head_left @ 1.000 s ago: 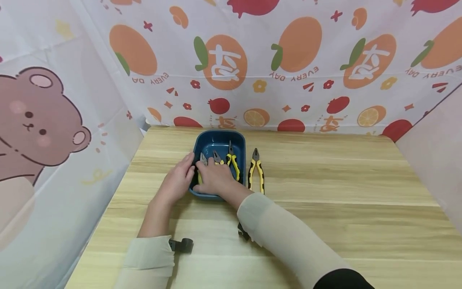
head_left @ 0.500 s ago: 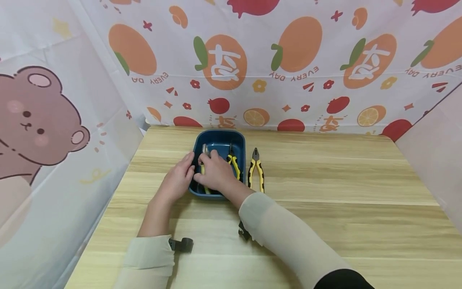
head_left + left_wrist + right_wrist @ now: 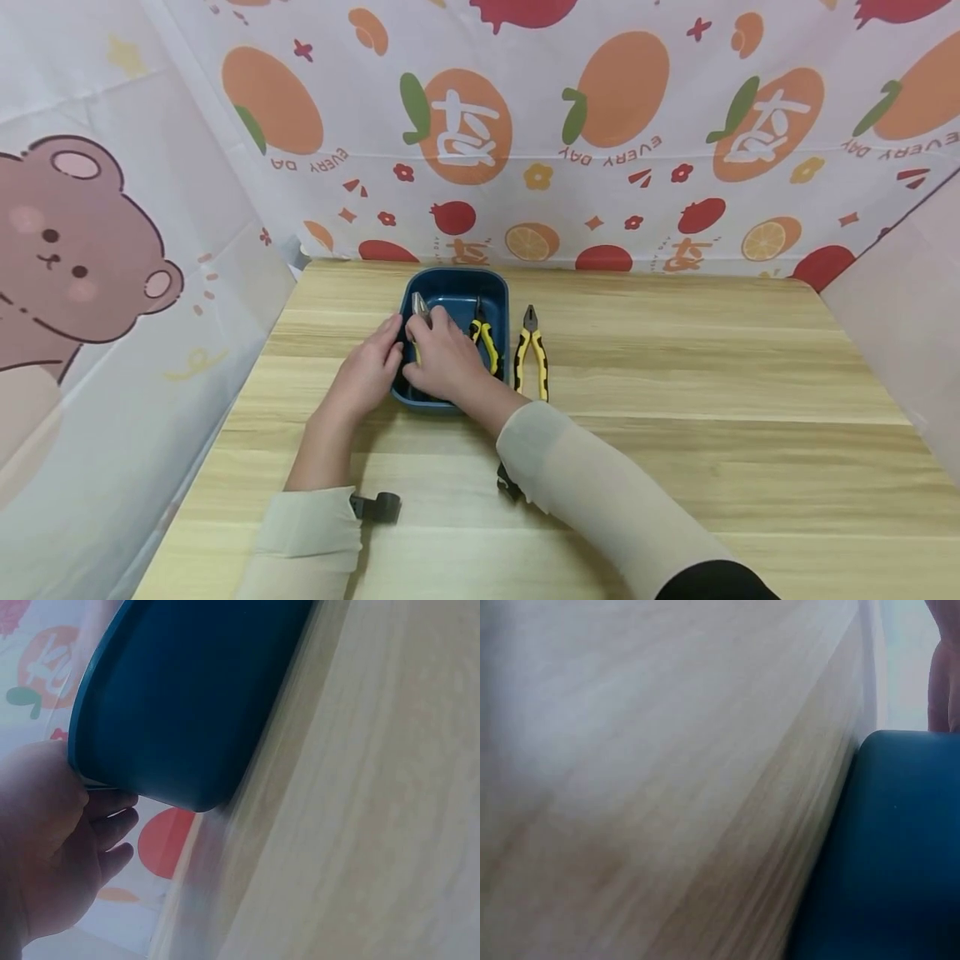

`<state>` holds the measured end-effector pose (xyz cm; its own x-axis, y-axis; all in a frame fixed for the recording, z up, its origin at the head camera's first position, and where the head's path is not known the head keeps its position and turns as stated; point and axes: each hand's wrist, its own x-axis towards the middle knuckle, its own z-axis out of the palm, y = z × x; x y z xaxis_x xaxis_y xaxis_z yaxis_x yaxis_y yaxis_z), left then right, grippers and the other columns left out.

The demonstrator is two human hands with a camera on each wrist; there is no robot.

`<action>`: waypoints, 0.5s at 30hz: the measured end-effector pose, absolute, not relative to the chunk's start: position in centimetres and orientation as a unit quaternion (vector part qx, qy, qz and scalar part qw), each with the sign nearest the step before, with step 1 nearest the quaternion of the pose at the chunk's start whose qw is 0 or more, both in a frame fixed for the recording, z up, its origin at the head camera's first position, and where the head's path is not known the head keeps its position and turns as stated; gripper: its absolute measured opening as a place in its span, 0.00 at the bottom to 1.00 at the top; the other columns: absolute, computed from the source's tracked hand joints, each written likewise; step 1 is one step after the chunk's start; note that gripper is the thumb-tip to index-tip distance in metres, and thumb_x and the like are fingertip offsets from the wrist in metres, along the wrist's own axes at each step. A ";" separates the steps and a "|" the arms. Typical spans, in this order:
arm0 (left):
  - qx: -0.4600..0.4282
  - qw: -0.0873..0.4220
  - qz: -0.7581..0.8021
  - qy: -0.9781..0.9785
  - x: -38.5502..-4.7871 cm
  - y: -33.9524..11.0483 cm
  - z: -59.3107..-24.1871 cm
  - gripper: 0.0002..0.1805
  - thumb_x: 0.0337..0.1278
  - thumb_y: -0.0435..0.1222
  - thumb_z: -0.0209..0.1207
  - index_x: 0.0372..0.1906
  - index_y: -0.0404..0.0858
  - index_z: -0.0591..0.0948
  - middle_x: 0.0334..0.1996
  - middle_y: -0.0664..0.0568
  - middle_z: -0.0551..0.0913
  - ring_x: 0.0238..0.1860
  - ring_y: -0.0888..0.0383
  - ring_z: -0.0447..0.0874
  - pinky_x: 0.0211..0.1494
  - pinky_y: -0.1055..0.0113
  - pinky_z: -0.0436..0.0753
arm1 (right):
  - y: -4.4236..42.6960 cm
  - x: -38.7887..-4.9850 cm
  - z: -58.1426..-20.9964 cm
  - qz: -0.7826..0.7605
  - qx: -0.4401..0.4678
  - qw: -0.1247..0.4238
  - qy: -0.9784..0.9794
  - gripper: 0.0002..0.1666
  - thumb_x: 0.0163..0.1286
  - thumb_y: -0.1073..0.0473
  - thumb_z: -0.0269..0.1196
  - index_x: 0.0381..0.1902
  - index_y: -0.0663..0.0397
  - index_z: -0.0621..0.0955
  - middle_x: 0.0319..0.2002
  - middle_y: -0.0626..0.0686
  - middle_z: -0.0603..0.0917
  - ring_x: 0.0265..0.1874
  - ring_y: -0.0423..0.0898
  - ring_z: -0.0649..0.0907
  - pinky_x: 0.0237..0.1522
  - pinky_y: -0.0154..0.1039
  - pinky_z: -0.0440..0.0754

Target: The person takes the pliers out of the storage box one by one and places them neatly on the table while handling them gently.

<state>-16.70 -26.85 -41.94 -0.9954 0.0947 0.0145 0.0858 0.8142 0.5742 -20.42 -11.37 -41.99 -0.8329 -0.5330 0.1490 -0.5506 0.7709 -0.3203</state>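
Note:
A dark blue box (image 3: pixel 457 277) stands on the wooden table in the head view. My right hand (image 3: pixel 448 357) reaches into it and grips a pair of pliers (image 3: pixel 420 307) with bright jaws and a yellow handle, close to the left wall. My left hand (image 3: pixel 363 372) touches the box's left rim from outside. Its fingers (image 3: pixel 112 829) look loose beside the wall in the left wrist view. Another pair of pliers (image 3: pixel 486 342), yellow and black, lies along the right side inside the box. My right hand and forearm hide the middle of the box.
Yellow-black pliers (image 3: pixel 531 342) lie on the table (image 3: pixel 675 375) just right of the box, their handle ends beside my right forearm. A fruit-print cloth (image 3: pixel 585 167) hangs behind the table. A bear-print cloth (image 3: pixel 82 242) hangs at the left.
My right hand has lifted slightly from low among the pliers. The bright-jawed pliers rose and shifted right, then back left with it. The dark-jawed pliers beside them became hidden. My left hand stayed put.

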 end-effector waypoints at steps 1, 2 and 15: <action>0.049 0.006 0.301 0.952 -16.7 -26.8 -41.9 0.30 0.76 0.38 0.41 0.77 0.36 0.54 0.77 0.42 0.55 0.77 0.44 0.53 0.77 0.45 0.57 | -11.3 -20.4 -41.9 0.188 0.292 0.038 -0.937 0.22 0.62 0.44 0.66 0.50 0.38 0.72 0.47 0.49 0.67 0.36 0.42 0.72 0.31 0.33 0.76; 0.050 0.005 0.300 0.953 -16.8 -26.8 -42.0 0.30 0.76 0.38 0.41 0.77 0.36 0.55 0.77 0.42 0.55 0.77 0.44 0.54 0.77 0.45 0.57 | -11.2 -20.4 -41.9 0.198 0.295 0.052 -0.933 0.20 0.62 0.45 0.65 0.50 0.38 0.72 0.47 0.49 0.67 0.35 0.41 0.72 0.28 0.32 0.75; 0.041 0.011 0.307 0.951 -16.8 -26.8 -42.0 0.30 0.77 0.39 0.42 0.78 0.37 0.54 0.77 0.43 0.55 0.77 0.45 0.53 0.77 0.45 0.57 | -7.4 -21.4 -38.3 0.329 0.306 0.161 -0.879 0.12 0.58 0.52 0.64 0.42 0.42 0.79 0.47 0.49 0.71 0.30 0.40 0.76 0.27 0.31 0.74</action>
